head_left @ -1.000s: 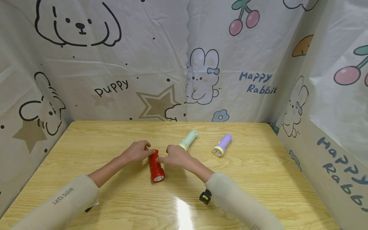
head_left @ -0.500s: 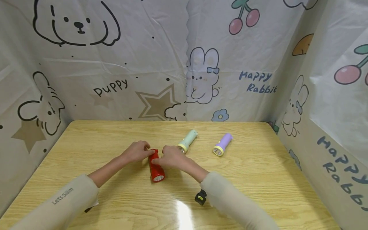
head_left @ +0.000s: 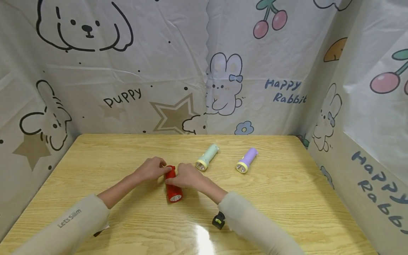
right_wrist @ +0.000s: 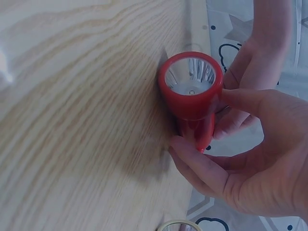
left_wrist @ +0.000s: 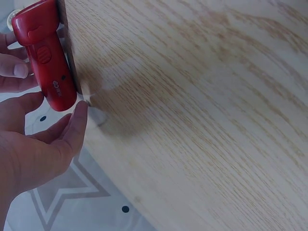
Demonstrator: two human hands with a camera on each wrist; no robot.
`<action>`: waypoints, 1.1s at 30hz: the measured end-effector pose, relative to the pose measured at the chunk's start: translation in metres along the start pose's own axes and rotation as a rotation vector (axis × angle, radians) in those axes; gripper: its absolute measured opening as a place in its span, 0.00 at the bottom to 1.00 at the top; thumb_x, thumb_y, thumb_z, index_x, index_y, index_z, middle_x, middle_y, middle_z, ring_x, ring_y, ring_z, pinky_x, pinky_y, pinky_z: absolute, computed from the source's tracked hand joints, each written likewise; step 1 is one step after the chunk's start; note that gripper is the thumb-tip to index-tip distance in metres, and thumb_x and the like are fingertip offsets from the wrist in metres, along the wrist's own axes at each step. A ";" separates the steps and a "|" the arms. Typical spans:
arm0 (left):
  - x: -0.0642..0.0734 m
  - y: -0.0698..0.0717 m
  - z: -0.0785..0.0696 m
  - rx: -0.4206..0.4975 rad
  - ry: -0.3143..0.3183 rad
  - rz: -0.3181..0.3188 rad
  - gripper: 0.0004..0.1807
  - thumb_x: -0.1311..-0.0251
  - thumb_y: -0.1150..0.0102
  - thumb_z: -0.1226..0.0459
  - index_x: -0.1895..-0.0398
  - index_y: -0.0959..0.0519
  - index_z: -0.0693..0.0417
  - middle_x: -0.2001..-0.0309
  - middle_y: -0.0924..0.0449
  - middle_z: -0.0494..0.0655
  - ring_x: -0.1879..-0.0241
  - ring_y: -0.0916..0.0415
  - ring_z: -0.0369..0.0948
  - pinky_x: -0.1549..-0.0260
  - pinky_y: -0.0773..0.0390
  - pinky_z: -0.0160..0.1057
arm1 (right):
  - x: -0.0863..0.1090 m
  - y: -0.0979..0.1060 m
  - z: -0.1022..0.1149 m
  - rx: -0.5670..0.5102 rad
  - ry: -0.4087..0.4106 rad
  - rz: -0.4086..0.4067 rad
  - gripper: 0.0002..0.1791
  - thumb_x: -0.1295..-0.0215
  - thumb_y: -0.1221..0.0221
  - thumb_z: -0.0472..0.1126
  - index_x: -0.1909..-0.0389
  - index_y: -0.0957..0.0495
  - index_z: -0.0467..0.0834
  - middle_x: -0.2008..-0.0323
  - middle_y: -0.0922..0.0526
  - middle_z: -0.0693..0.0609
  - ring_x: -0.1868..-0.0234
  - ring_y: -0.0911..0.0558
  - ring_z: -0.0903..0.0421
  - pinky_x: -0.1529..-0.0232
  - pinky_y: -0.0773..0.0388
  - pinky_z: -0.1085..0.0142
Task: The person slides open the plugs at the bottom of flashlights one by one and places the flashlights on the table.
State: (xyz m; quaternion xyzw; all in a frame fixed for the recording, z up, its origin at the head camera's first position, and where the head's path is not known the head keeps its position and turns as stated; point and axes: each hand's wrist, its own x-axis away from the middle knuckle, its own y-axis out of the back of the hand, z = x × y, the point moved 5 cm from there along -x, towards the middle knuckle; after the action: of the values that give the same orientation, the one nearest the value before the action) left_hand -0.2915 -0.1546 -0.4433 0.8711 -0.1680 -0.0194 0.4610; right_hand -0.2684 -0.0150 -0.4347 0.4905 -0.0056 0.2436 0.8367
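Observation:
A red flashlight (head_left: 174,190) lies on the table with its lens end toward me. My left hand (head_left: 150,168) pinches its tail end between thumb and fingers. From the other side my right hand (head_left: 188,176) grips the body, its thumb lying across the top. In the left wrist view, the oval switch on the flashlight (left_wrist: 50,67) shows, and the left hand (left_wrist: 41,149) has thumb and forefinger on either side of the tail. The right wrist view looks into the clear lens, with the right hand (right_wrist: 262,159) holding the barrel just behind the head.
A mint-green flashlight (head_left: 208,156) with a yellow rim lies behind my right hand. Farther right is a purple flashlight (head_left: 248,158). A black strapped device (head_left: 218,220) hangs below the right sleeve. Printed cloth walls (head_left: 178,71) surround the wooden table (head_left: 271,205).
My right hand has slid left, its thumb passing over the red flashlight, and uncovered the mint-green flashlight's head. My left hand has stayed at the tail end.

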 end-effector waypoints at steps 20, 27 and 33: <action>0.003 0.000 -0.002 0.077 0.016 0.018 0.16 0.33 0.42 0.60 0.58 0.18 0.68 0.72 0.18 0.49 0.77 0.26 0.39 0.78 0.27 0.35 | -0.005 -0.008 0.003 0.011 0.021 0.004 0.20 0.40 0.30 0.53 0.76 0.26 0.44 0.84 0.27 0.55 0.85 0.30 0.62 0.85 0.36 0.73; 0.002 0.000 -0.002 0.089 0.004 0.026 0.13 0.33 0.43 0.61 0.63 0.17 0.64 0.73 0.18 0.49 0.77 0.25 0.41 0.79 0.27 0.34 | -0.005 -0.008 0.005 0.013 0.032 -0.006 0.18 0.42 0.28 0.51 0.76 0.25 0.45 0.83 0.26 0.55 0.82 0.28 0.61 0.84 0.34 0.72; 0.001 -0.001 0.000 0.107 -0.001 0.029 0.12 0.33 0.43 0.61 0.67 0.16 0.61 0.74 0.18 0.47 0.77 0.25 0.41 0.78 0.28 0.35 | -0.006 -0.009 0.007 0.013 0.051 -0.022 0.18 0.43 0.28 0.50 0.76 0.25 0.45 0.82 0.25 0.55 0.81 0.27 0.60 0.83 0.33 0.72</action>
State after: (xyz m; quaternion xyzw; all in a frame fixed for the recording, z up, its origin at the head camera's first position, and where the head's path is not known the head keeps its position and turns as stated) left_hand -0.2899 -0.1543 -0.4437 0.8920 -0.1817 -0.0043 0.4139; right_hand -0.2685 -0.0262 -0.4397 0.4896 0.0225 0.2467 0.8360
